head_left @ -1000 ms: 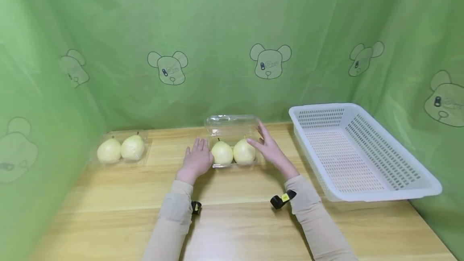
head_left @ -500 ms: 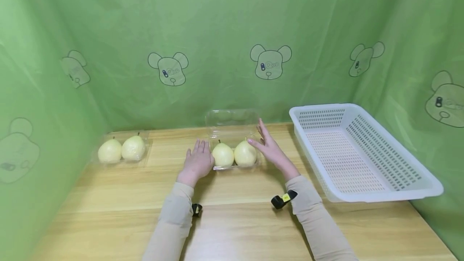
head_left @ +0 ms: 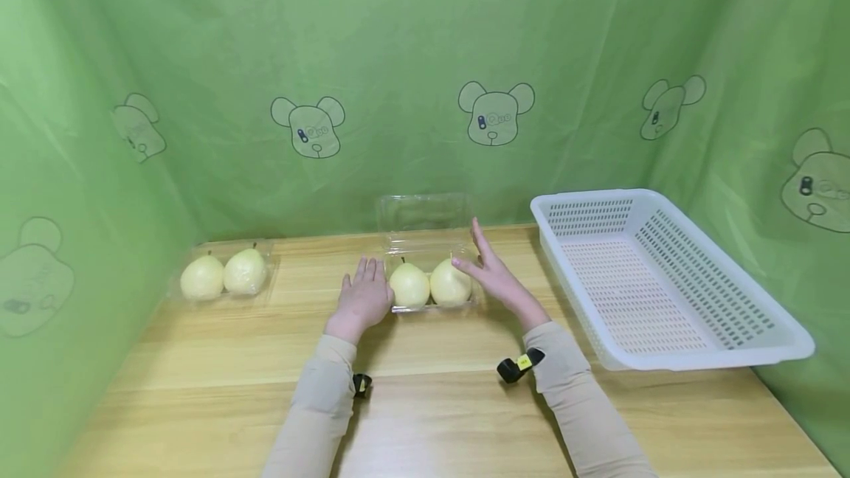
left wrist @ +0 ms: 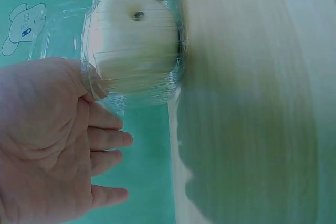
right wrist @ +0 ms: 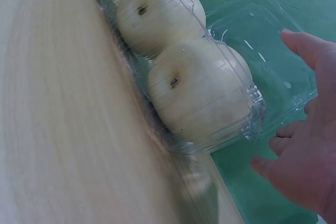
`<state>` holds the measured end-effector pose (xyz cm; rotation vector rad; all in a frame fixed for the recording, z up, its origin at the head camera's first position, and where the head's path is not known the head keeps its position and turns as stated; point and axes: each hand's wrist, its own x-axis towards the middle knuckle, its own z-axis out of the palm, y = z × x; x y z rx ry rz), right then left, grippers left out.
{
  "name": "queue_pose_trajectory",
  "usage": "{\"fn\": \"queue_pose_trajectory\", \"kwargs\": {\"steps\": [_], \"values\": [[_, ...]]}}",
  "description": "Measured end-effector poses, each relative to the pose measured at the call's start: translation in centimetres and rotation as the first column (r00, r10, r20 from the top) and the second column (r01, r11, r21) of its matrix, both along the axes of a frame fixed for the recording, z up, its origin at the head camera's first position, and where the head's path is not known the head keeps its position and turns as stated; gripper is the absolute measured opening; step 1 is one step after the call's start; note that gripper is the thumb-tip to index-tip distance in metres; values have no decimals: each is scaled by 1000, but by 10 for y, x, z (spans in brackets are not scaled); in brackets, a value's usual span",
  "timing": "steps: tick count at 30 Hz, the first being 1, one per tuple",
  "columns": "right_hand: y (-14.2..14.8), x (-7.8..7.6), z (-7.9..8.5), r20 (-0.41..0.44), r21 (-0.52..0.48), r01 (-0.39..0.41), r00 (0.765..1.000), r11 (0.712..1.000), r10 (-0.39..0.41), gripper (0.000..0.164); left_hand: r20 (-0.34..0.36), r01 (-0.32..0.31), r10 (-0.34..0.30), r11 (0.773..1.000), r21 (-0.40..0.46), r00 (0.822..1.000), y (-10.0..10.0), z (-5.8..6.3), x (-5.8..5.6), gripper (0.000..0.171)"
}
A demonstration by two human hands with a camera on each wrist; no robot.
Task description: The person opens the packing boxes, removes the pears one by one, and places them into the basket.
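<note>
Two pale yellow pears, the left one [head_left: 409, 285] and the right one [head_left: 451, 284], sit in a clear plastic clamshell box [right wrist: 220, 114] in mid-table. Its see-through lid [head_left: 426, 218] stands raised at the back. At the box's left end is my left hand [head_left: 364, 296], fingers straight; its thumb lies against the clear wall in the left wrist view. My right hand [head_left: 492, 272] is spread beside the right end, thumb toward the right pear and fingers pointing up past the lid's side. In the right wrist view, the right fingers are apart from the pears.
At the far left lies another clear box with two pears [head_left: 245, 271]. A white perforated plastic basket [head_left: 578, 308] stands on the right of the wooden table [head_left: 425, 419]. Green curtain [head_left: 398, 28] printed with bear heads surrounds the back and sides.
The lid has swung further up and back from the pears. Both hands have stayed nearly in place at the box's ends.
</note>
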<state>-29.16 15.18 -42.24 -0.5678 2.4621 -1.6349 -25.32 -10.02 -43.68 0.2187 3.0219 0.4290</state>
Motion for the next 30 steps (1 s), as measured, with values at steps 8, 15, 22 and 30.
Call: {"fn": "queue_pose_trajectory", "kwargs": {"steps": [8, 15, 22, 30], "values": [[1, -4, -5, 16, 18, -8, 1000, 1000, 7, 94, -3, 1, -1, 1000, -5, 1000, 0, 0, 1, 58], [6, -21, -32, 26, 24, 14, 1000, 1000, -15, 95, 17, 2, -2, 1000, -18, 1000, 0, 2, 2, 59], [6, -22, -35, 18, 29, 20, 1000, 999, -21, 95, 14, -1, 1, 1000, -13, 1000, 1, 1, 2, 59], [5, -21, -35, 42, 40, 23, 999, 999, -25, 94, 20, -3, 4, 1000, -18, 1000, 1, 2, 3, 59]]}}
